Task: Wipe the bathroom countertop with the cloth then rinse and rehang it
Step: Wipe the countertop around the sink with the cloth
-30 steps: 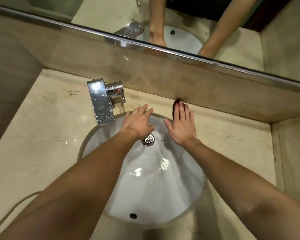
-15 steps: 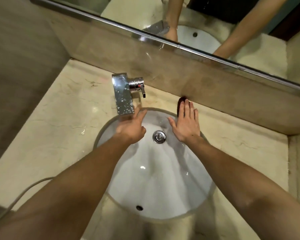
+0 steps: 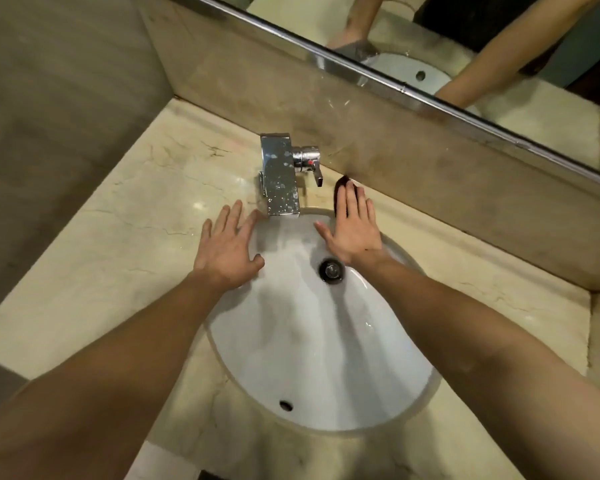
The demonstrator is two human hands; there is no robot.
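My left hand (image 3: 227, 249) lies flat with its fingers spread on the beige marble countertop (image 3: 129, 237), at the left rim of the white sink (image 3: 326, 358), beside the chrome faucet (image 3: 279, 178). My right hand (image 3: 354, 230) is flat and open over the sink's back rim, right of the spout. Its fingertips reach a small dark patch (image 3: 342, 183) at the foot of the backsplash. I cannot tell whether that patch is the cloth. No other cloth is in view.
The faucet's lever (image 3: 309, 161) points toward my right hand. The drain (image 3: 332, 270) sits below my right wrist. A stone backsplash (image 3: 430, 174) and a mirror (image 3: 499, 46) close the back, and a wall (image 3: 49, 98) closes the left side.
My left hand has moved from over the drain to the sink's left rim and spread its fingers. My right hand stays in place. The view has swung left.
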